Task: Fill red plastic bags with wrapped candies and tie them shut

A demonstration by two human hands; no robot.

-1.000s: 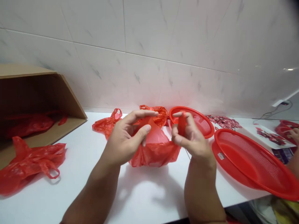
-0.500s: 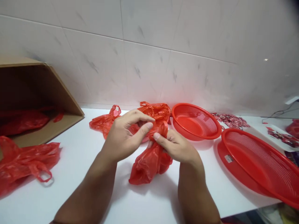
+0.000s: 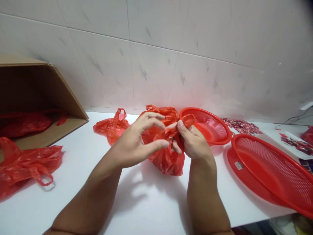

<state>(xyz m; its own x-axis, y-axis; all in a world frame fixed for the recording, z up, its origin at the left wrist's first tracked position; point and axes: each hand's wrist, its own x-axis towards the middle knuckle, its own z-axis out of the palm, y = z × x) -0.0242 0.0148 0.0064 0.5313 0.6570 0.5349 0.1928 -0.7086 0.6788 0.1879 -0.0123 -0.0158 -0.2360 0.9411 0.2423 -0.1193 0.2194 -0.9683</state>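
Over the middle of the table, my right hand pinches the gathered top of a red plastic bag between thumb and fingers. The bag's crumpled body hangs below, and a loop of its film sticks up above the thumb. My left hand is close on the left, fingers curved and apart from the thumb, with the bag's neck near its fingertips. Whether those fingertips touch the film I cannot tell. Behind the hands sits another red plastic bag, partly hidden.
A smaller red bag lies left of centre. At far left, a cardboard box on its side holds red bags, with another red bag before it. Two red baskets, a round one and a larger one, stand right. Red-patterned packets lie behind.
The held bag has risen and shifted slightly right and away with my right hand, its top now twisted out. My left hand's fingers have spread wider apart from the thumb.
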